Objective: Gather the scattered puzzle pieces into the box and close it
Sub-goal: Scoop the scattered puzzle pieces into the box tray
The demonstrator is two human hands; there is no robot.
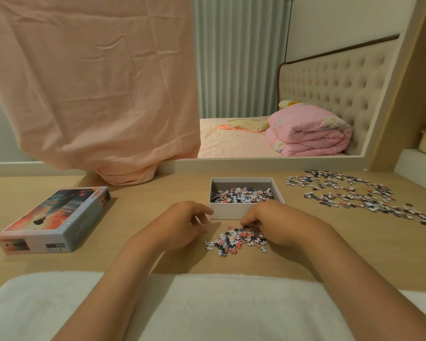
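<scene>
The small pile of pieces (236, 239) sits just before the open box (234, 212), I judge for a short lift in. My right hand (271, 222) curls over the pile; whether it grips any, I cannot tell. My left hand (182, 222) is loosely curled and holds nothing. The scattered pieces (354, 195) lie to the right, and the lid (54, 220) lies to the left on the surface (330, 242).

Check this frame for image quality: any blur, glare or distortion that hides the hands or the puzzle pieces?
Head view: warm, dim light, no glare; soft shadows under the left hand and right hand. Head view: wide-angle bending slants straight edges near the borders. Head view: the near pile reads clearly; the far scatter is softer.
</scene>
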